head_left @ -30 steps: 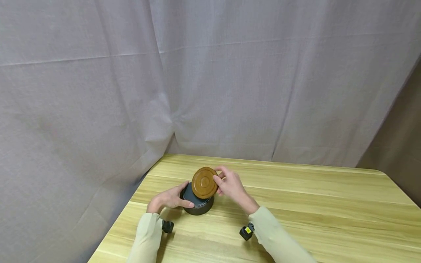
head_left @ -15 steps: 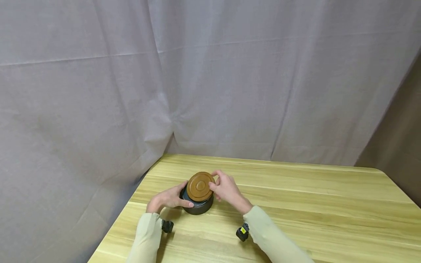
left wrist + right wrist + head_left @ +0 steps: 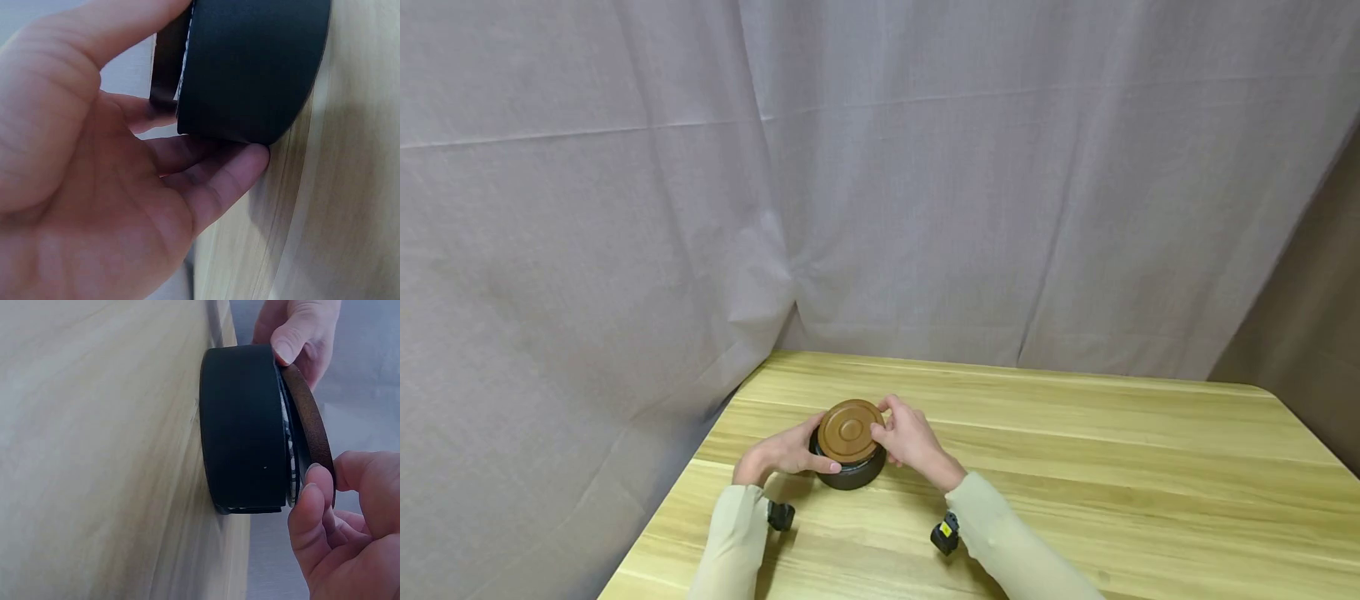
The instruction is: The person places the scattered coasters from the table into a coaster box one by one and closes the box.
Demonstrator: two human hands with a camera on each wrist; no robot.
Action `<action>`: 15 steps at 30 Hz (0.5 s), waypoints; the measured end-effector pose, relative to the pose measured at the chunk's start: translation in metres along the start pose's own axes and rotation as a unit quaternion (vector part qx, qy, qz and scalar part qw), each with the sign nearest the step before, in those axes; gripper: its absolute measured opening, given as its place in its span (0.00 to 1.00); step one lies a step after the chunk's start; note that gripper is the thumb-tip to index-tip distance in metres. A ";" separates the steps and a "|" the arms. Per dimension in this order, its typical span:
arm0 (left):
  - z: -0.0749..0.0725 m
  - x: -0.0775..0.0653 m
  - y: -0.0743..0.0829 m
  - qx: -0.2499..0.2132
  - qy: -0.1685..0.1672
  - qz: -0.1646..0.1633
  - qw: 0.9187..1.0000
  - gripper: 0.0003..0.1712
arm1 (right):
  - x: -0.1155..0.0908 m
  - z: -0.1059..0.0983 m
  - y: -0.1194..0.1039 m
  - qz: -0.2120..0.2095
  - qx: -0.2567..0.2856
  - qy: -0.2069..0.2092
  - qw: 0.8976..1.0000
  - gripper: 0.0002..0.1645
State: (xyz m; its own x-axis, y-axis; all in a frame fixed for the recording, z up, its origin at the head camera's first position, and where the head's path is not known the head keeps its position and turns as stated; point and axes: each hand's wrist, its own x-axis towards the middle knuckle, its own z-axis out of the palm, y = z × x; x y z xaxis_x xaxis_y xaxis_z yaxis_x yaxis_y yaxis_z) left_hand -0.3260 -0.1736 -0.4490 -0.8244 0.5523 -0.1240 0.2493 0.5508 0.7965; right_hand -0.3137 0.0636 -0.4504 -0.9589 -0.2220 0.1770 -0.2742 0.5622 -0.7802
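Observation:
A round brown coaster (image 3: 850, 429) with ring grooves lies over the top of a low, round black case (image 3: 854, 478) on the table. My right hand (image 3: 912, 437) pinches the coaster's right edge between thumb and fingers. In the right wrist view the coaster (image 3: 310, 419) is tilted, its far edge close to the case and its near edge raised apart from it. My left hand (image 3: 785, 452) grips the case from the left, thumb at the front rim. The left wrist view has fingers (image 3: 234, 181) curled against the case's dark side wall (image 3: 250, 69).
The light wood-grain table (image 3: 1112, 467) stretches out to the right. Grey cloth (image 3: 925, 208) hangs behind it and along the left. Small black wrist cameras sit on both cuffs, the right one (image 3: 945, 533) with a yellow mark.
My right hand has brought the coaster left and down, from tilted up above the case to nearly flat over its top. My left hand has stayed on the case.

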 end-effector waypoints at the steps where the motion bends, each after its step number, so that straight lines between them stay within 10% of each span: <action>1: 0.000 0.000 0.000 0.002 0.002 -0.002 1.000 0.54 | 0.000 0.000 0.000 -0.002 -0.001 0.000 1.000 0.20; 15: 0.000 -0.004 0.006 0.015 0.001 -0.042 0.999 0.70 | 0.000 0.002 0.003 0.000 -0.008 -0.036 0.999 0.19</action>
State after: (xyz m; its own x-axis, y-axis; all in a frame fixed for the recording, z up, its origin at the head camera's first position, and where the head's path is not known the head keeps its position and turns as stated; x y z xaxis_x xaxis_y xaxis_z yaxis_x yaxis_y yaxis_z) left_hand -0.3212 -0.1725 -0.4437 -0.8440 0.5019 -0.1890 0.1939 0.6142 0.7650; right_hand -0.3140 0.0632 -0.4539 -0.9513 -0.2777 0.1336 -0.2761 0.5752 -0.7700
